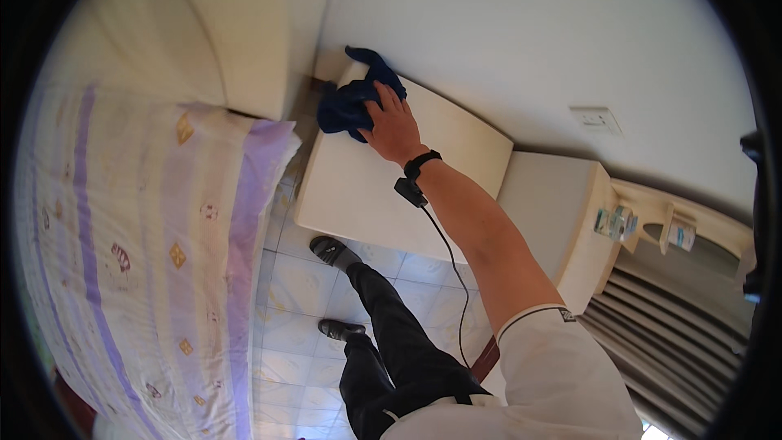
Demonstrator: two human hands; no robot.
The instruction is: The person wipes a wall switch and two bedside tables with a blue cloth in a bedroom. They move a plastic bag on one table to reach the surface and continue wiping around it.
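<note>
My right hand (395, 125) rests palm down on a dark blue cloth (348, 105), its thumb and fingers spread over the bunched fabric. The cloth lies at the far left end of a cream furniture top (391, 186), close to the wall. One fold hangs over a pale raised edge or block that the cloth partly hides. Around my right wrist is a black strap (421, 163) with a small black device, and a thin cable (455, 263) runs from it towards my waist. My left hand is out of view.
A bed with a striped, patterned sheet (165, 244) fills the left side, beside a cream headboard (253, 43). Tiled floor (299, 281) lies between. A wall socket (595, 120), a shelf unit (678, 195) with small containers, and a grey curtain (666, 311) are to the right.
</note>
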